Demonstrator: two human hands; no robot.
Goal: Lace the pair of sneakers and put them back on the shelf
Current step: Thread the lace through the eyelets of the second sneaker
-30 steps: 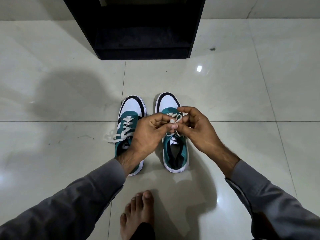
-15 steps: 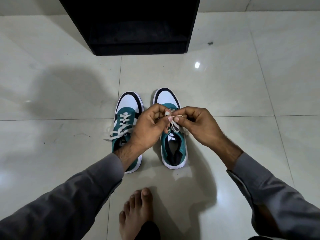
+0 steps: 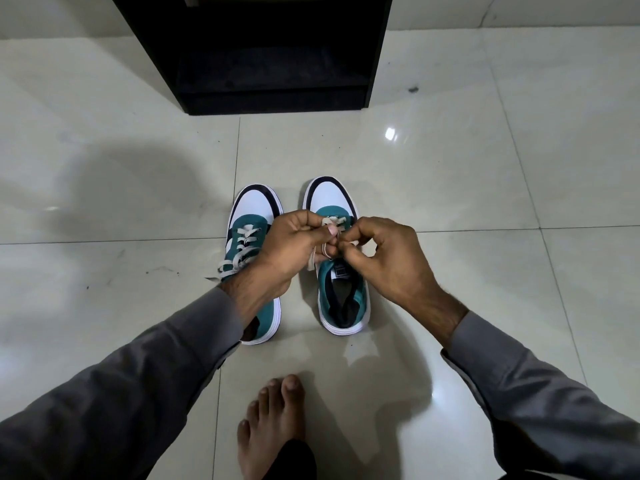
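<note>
Pinching the white lace (image 3: 323, 249) together over the right sneaker (image 3: 341, 271), the left hand (image 3: 291, 247) and right hand (image 3: 388, 258) hide its eyelets.

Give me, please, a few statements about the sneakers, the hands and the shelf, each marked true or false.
1. Both hands, left hand and right hand, pinch the white lace over the right sneaker. True.
2. The left sneaker has no lace in it. False: white lace crosses its eyelets.
3. Both sneakers stand on the tiled floor. True.
4. One sneaker already sits in the black shelf. False: its visible compartment holds nothing.
5. A bare foot shows. True.
</note>
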